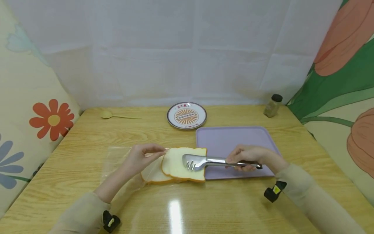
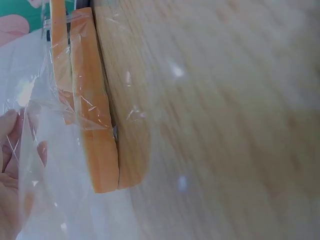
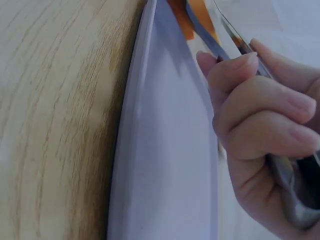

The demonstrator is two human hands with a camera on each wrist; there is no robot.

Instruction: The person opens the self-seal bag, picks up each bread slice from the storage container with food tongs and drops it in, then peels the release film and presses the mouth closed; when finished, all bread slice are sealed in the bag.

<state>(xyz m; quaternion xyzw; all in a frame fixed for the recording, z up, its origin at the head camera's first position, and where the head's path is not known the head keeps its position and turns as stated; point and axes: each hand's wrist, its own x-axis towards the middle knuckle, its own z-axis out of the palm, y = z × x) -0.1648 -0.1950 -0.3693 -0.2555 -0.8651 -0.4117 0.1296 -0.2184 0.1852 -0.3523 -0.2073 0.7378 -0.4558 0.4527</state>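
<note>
Two bread slices overlap on the table: the upper slice (image 1: 175, 164) reaches over the tray's left edge, and the lower slice (image 1: 155, 174) lies to its left inside a clear plastic bag (image 1: 112, 162). My left hand (image 1: 141, 159) pinches the bag's film by the upper slice's top left corner. In the left wrist view, the bag's film (image 2: 42, 185) spreads around the orange crusts (image 2: 92, 90). My right hand (image 1: 246, 157) grips metal tongs (image 1: 216, 160), whose slotted head lies across the upper slice. The fingers (image 3: 265, 100) curl round the handles in the right wrist view.
Under the tongs sits a lilac tray (image 1: 230, 139). A round patterned plate (image 1: 187, 124) is behind it, near the white cloth. A gold spoon (image 1: 106, 114) lies at the back left, and a black-capped jar (image 1: 272, 107) stands at the back right.
</note>
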